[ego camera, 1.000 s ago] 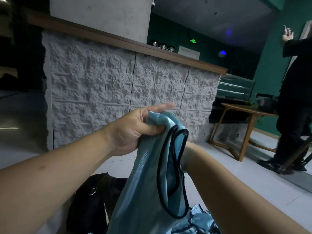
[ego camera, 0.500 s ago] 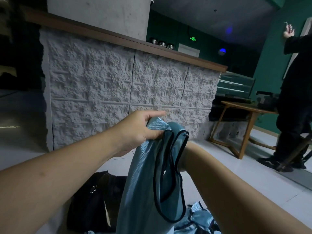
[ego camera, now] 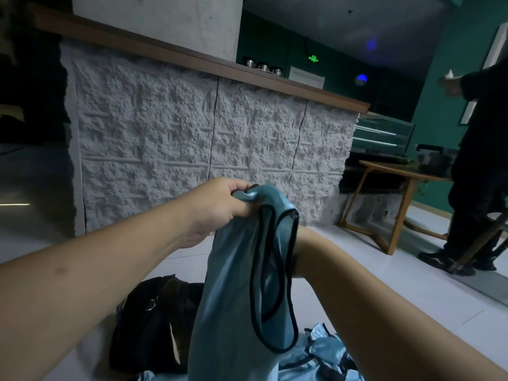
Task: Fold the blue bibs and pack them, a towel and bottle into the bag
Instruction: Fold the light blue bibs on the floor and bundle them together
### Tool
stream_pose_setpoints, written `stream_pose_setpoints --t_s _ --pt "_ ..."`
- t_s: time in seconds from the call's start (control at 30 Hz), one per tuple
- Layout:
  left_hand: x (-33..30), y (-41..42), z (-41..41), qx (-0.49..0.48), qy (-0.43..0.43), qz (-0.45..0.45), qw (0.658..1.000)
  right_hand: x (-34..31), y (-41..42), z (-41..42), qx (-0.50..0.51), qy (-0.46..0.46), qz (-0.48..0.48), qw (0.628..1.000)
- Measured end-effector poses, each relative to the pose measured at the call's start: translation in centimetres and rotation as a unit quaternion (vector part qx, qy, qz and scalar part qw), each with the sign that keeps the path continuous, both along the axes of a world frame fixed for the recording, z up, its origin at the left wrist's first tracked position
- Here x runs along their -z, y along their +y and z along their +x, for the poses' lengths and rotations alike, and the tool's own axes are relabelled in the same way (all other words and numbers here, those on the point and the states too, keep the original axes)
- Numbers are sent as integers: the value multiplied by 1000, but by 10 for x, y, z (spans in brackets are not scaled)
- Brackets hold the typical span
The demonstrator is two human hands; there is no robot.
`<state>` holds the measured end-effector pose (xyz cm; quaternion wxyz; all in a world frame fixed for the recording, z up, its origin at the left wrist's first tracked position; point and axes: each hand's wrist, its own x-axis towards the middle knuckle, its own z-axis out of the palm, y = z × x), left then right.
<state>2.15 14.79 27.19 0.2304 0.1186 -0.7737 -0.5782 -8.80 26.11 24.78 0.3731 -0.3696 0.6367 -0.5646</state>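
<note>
Blue bib (ego camera: 236, 270) with black trim, held up over the floor (ego camera: 384, 270); left hand (ego camera: 220, 207) fingers clamped on its top edge. Right hand hidden behind the cloth, finger state impossible to tell. Black bag (ego camera: 154, 320) below on the floor, more blue bibs (ego camera: 321, 353) heaped just beside.

My right hand hidden behind blue bib (ego camera: 236, 292); spare bibs (ego camera: 324, 356) cut by bottom edge; black bag (ego camera: 154, 320) interior too dark.
</note>
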Motion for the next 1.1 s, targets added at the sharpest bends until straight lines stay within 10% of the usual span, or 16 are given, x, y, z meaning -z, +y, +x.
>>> stream_pose_setpoints --t_s 0.2,0.3,0.43,0.63,1.0,1.1 --pt "-6 -16 5 -65 96 18 993 16 15 -16 236 138 -262 925" --pt "-9 -18 6 -74 114 9 991 20 33 5 168 175 -360 901" --pt "-11 -18 5 -75 129 11 989 41 29 25 15 287 -142 947" --pt "-4 -21 8 -70 120 -2 990 53 18 28 -74 513 167 839" --pt "9 -61 20 -234 175 -46 955 36 36 -15 141 662 -106 728" --pt "5 -55 18 -257 183 -132 940 44 31 -24 242 504 -114 821"
